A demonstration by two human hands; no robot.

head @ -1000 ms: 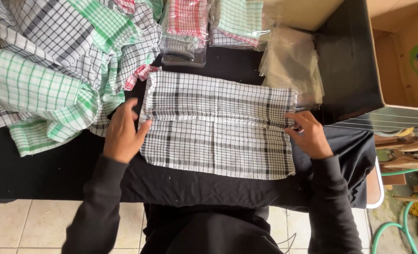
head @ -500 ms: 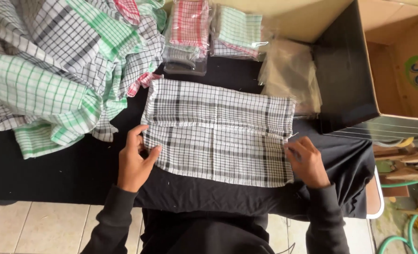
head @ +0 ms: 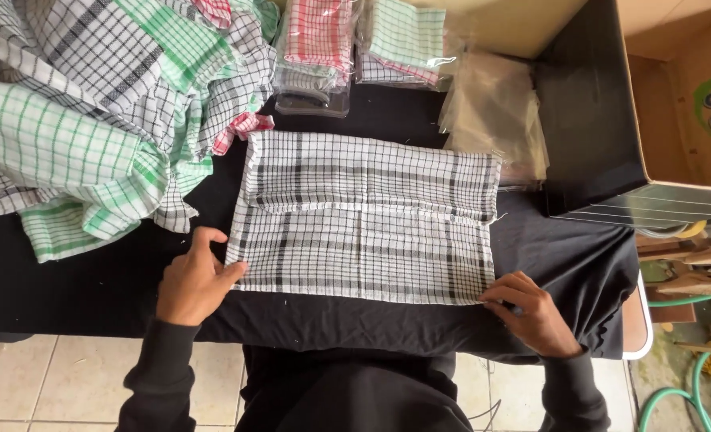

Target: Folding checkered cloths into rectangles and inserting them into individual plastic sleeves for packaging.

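Observation:
A black-and-white checked cloth (head: 363, 220) lies flat and folded on the black-covered table (head: 83, 280). My left hand (head: 195, 280) pinches its near left corner. My right hand (head: 531, 308) pinches its near right corner at the table's front edge. Both arms wear black sleeves.
A heap of green, black and red checked cloths (head: 91, 112) covers the far left. Packed cloths in clear bags (head: 319, 48) sit at the back, with a stack of empty clear bags (head: 495, 112) beside them. A cardboard box (head: 675, 104) stands at the right.
Both hands slid from the cloth's middle sides down to its near corners, toward me. The cloth stays flat.

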